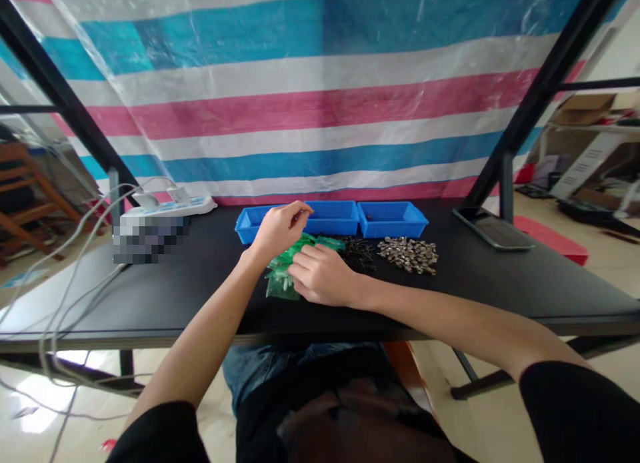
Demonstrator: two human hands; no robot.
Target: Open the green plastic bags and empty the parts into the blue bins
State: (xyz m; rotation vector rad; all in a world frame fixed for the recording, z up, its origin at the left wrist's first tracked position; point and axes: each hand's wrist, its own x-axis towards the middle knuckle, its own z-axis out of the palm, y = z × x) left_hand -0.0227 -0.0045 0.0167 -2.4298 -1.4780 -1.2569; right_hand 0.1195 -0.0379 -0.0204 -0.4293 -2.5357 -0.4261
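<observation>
My left hand [283, 229] is raised over the front of the left blue tray [246, 232], its thumb and fingers pressed together; whatever they hold is too small or hidden to name. My right hand [320, 273] rests on the near right side of a green plastic bag [281, 283] with pale pieces in it. Its fingers are curled at the bag, and what is between them cannot be made out. Just right of the bag lie dark screw-like pieces [361, 253], and beside them a pile of shiny metal parts [409, 255].
Behind the piles stands another blue tray [393, 221]. A phone [495, 229] lies at the right by the black frame. On the left are a white power strip [197, 206] and loose cables. A striped sheet [320, 103] hangs behind the black table [165, 296].
</observation>
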